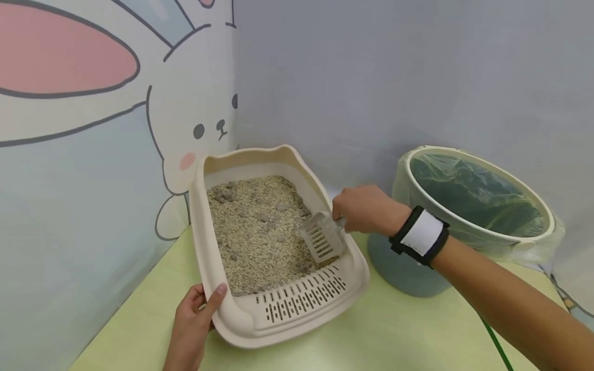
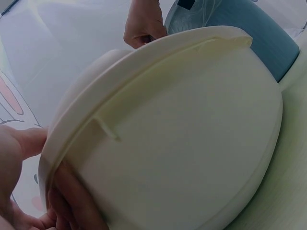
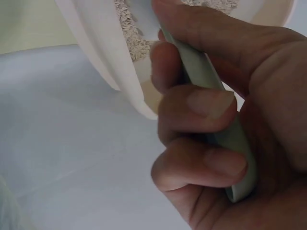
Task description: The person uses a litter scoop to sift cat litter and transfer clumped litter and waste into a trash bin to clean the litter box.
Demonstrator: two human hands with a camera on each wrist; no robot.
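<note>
Translucent plastic scoop (image 1: 322, 238), centre frame over the litter tray (image 1: 241, 319), probably light and stiff; right hand (image 1: 366, 208) clamps its handle, left hand (image 1: 192, 319) pinches the tray's lower-left rim.

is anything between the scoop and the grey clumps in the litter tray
Nothing visible. The clear slotted plastic scoop, gripped by the right hand, sits over the grainy litter inside the cream plastic litter tray; the grey clumps lie exposed to its left.
</note>
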